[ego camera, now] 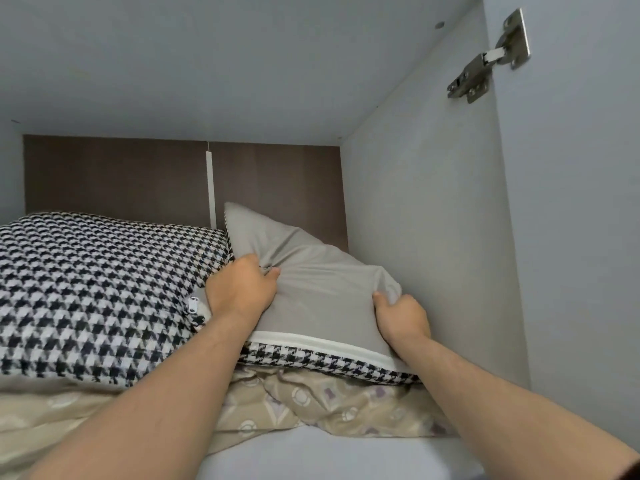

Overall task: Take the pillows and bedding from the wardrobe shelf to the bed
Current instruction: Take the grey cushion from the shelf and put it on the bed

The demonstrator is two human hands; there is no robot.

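On the wardrobe shelf (311, 455), both hands, left hand (242, 289) and right hand (401, 315), clench the grey pillow (322, 289).

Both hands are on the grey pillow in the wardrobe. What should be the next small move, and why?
Probably pull the grey pillow straight out toward the person. The left hand and the right hand each already pinch its fabric, and it lies on top of the beige bedding.
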